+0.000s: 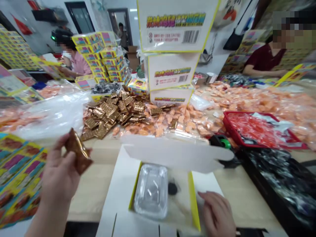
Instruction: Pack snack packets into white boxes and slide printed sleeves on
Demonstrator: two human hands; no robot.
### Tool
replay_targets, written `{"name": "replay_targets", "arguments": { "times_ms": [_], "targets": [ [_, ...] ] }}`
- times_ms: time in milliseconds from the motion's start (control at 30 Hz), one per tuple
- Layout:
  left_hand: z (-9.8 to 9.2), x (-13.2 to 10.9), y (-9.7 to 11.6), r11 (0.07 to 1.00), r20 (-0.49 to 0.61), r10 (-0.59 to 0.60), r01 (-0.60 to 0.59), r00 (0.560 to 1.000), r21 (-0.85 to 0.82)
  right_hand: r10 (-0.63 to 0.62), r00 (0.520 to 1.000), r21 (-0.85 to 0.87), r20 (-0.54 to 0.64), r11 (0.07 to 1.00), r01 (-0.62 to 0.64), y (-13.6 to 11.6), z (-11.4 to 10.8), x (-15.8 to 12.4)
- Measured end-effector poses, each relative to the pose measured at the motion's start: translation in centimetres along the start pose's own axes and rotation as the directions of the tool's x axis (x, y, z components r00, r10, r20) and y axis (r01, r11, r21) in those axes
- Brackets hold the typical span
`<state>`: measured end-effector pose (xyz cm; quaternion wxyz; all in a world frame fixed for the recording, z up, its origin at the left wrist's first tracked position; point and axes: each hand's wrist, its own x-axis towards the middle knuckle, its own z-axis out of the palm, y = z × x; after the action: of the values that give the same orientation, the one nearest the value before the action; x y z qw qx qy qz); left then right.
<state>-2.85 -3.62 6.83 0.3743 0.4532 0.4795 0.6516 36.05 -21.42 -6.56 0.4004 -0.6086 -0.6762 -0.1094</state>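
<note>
Here's the pale back wall (134,31), a dark-framed doorway (123,15) set in it, ceiling light (133,10) glowing above, beige tabletop (96,187) spreading below.

Silvery rectangular tray (151,192): in yellow-white rectangular cardboard box (194,200), left half | heaped gold foil packets (108,113): behind, left

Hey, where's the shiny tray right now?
In the head view, the shiny tray lies in the left part of the open box, low centre; the right hand is by the box's opposite wall.

The left hand (60,169) holds a brown packet (78,152) near an open box (194,200).
</note>
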Motion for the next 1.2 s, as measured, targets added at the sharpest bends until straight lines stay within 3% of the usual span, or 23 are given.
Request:
{"name": "replay_targets", "arguments": {
  "times_ms": [33,67,100,133,200,267,333,400,500,567,600,700,733,800,933,1000,1100,1200],
  "targets": [
    [-0.6,-2.4,0.5,0.997,0.136,-0.055,0.047,0.989,0.058,0.053,0.999,0.021,-0.01,0.998,-0.053,-0.5,0.0,0.1],
    [-0.5,-4.5,0.7,0.99,0.296,-0.098,0.061,0.95,0.13,0.085,0.996,0.047,-0.018,0.995,-0.084,-0.9,0.0,0.1],
    [0.2,-6.4,0.6,0.976,0.467,-0.133,0.035,0.874,0.213,0.101,0.995,0.07,-0.02,0.993,-0.099,-1.3,0.1,0.1],
    [1.3,-8.0,0.2,0.955,0.614,-0.162,-0.034,0.772,0.295,0.11,0.994,0.088,-0.024,0.99,-0.107,-1.6,0.1,0.0],
    [4.2,-10.0,-1.1,0.877,0.776,-0.212,-0.234,0.594,0.419,0.11,0.993,0.119,-0.041,0.987,-0.105,-1.9,0.0,0.0],
    [6.7,-11.0,-2.4,0.759,0.834,-0.218,-0.449,0.507,0.472,0.11,0.991,0.144,-0.079,0.985,-0.098,-2.0,-0.2,-0.1],
    [8.1,-11.2,-3.1,0.638,0.859,-0.186,-0.606,0.477,0.475,0.124,0.985,0.149,-0.118,0.983,-0.106,-2.0,-0.4,-0.1],
    [8.4,-11.1,-3.2,0.564,0.879,-0.132,-0.694,0.459,0.447,0.133,0.98,0.137,-0.147,0.984,-0.113,-2.0,-0.4,0.0],
    [7.6,-10.5,-2.7,0.502,0.872,-0.04,-0.745,0.488,0.44,0.104,0.984,0.133,-0.146,0.987,-0.085,-2.2,-0.2,0.0],
    [7.1,-9.9,-2.7,0.47,0.875,-0.031,-0.766,0.482,0.439,0.082,0.988,0.139,-0.129,0.988,-0.063,-2.4,0.0,0.1],
    [7.0,-9.7,-2.9,0.465,0.889,-0.055,-0.776,0.455,0.426,0.078,0.99,0.143,-0.12,0.988,-0.061,-2.4,0.0,0.1],
    [7.1,-9.2,-3.9,0.494,0.934,-0.159,-0.793,0.321,0.357,0.091,0.989,0.157,-0.116,0.985,-0.072,-2.5,0.0,0.1],
    [7.3,-9.2,-4.2,0.503,0.936,-0.183,-0.789,0.3,0.351,0.095,0.988,0.162,-0.121,0.984,-0.075,-2.4,0.0,0.0],
    [7.6,-9.3,-4.7,0.51,0.933,-0.21,-0.782,0.292,0.359,0.103,0.986,0.168,-0.134,0.983,-0.08,-2.3,-0.1,0.0],
    [8.0,-9.9,-4.6,0.474,0.923,-0.207,-0.792,0.325,0.385,0.169,0.976,0.2,-0.134,0.97,-0.141,-2.2,-0.3,0.1],
    [8.1,-9.9,-4.3,0.476,0.933,-0.202,-0.803,0.298,0.359,0.203,0.974,0.239,-0.098,0.955,-0.175,-2.3,-0.6,0.3],
    [8.4,-9.6,-3.9,0.506,0.952,-0.214,-0.809,0.218,0.299,0.218,0.976,0.287,-0.024,0.936,-0.202,-1.9,-1.2,1.1],
    [8.3,-9.2,-4.0,0.516,0.966,-0.142,-0.817,0.215,0.258,0.237,0.971,0.267,-0.019,0.937,-0.223,0.3,-1.6,3.3]
  ]
}}
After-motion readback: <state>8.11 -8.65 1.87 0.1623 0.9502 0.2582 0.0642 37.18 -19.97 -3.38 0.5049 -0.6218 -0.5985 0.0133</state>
